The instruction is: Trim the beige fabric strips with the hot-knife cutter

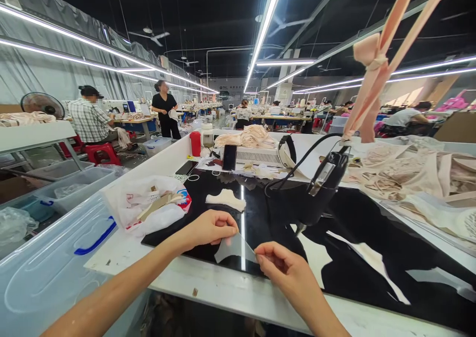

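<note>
Left hand (217,229) and right hand (280,262), forearms angling inward from below, pinch opposite corners of a translucent fabric piece (231,249) above the glossy black work surface (201,237).

Between my left hand (219,228) and my right hand (277,261) I pinch a thin translucent cut piece (235,248) by its edge, just above the glossy black work surface (260,203). Just beyond my left hand lies a cream fabric piece (225,199); to that hand's left, a white plastic bag (156,213) holds beige scraps. Farther out from it, a phone (229,157) stands upright beside a stack of pale fabric (247,137). A black handheld tool (329,175) hangs beyond my right hand, on knotted pink fabric strips (372,74). To the right of that hand are a white cut piece (316,255) and, farther right, a narrower one (372,260).
</note>
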A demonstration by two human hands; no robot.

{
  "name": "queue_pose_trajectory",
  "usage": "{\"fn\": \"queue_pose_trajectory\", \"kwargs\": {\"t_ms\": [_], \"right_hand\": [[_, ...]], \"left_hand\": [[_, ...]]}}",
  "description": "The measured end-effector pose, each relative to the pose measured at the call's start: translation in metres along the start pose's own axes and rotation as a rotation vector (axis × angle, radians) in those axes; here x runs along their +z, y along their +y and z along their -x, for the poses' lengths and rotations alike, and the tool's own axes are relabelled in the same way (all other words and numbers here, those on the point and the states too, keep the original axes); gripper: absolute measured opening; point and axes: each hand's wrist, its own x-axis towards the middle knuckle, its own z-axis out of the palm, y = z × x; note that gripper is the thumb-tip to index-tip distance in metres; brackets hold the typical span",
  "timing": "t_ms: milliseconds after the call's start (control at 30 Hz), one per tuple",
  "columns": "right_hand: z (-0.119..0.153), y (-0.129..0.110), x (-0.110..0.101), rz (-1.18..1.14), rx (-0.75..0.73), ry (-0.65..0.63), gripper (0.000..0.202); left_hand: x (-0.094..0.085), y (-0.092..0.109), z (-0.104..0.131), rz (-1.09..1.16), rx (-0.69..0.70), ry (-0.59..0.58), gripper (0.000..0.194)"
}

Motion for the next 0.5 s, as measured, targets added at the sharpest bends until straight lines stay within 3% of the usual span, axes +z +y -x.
{"fn": "queue_pose_trajectory", "kwargs": {"t_ms": [233,367,500], "right_hand": [[-0.015,0.015,-0.001,0.363,-0.075,0.031,0.026],[-0.019,0.026,-0.006,0.619,-0.192,0.068,0.026],[-0.03,0.048,-0.017,0.745,-0.345,0.072,0.028]], "left_hand": [[0.001,-0.017,-0.023,-0.194,0.011,0.039,0.027],[0.008,-0.028,-0.033,-0.384,0.098,0.138,0.016],[0.014,-0.034,-0.038,-0.507,0.161,0.249,0.017]]}}
